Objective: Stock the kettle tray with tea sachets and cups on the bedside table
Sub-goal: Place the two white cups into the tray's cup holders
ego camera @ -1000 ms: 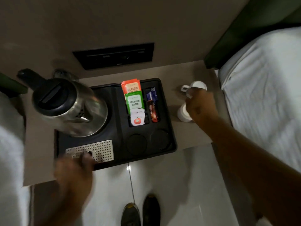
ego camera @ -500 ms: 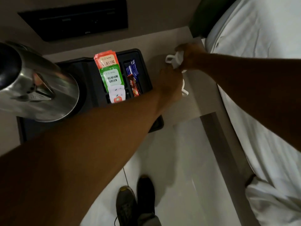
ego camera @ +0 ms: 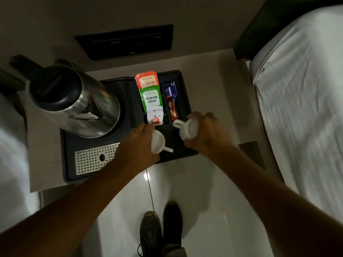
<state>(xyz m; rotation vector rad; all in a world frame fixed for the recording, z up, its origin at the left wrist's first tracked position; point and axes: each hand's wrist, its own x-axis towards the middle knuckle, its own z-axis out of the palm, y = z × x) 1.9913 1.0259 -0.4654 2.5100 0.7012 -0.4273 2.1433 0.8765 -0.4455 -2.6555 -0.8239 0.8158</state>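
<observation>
A black kettle tray (ego camera: 70, 151) lies on the beige bedside table (ego camera: 213, 86). A steel kettle (ego camera: 74, 101) stands on its left half. Tea sachets (ego camera: 151, 95), orange, green and white, fill a middle slot, with blue and red sachets (ego camera: 172, 101) in the slot to the right. My left hand (ego camera: 137, 147) is shut on a white cup (ego camera: 157, 141), its handle pointing right, over the tray's front right corner. My right hand (ego camera: 206, 132) is shut on a second white cup (ego camera: 188, 128), its handle pointing left, just beside the first.
A perforated metal drip grid (ego camera: 92, 158) sits at the tray's front left. A black switch panel (ego camera: 124, 41) is on the wall behind. A bed with white sheets (ego camera: 300, 89) borders the table on the right. My shoes (ego camera: 161, 230) stand on the glossy floor below.
Both hands have carried the two white cups from the bare table top at the right over to the tray's front right corner. The camera view has shifted back to centre on the tray.
</observation>
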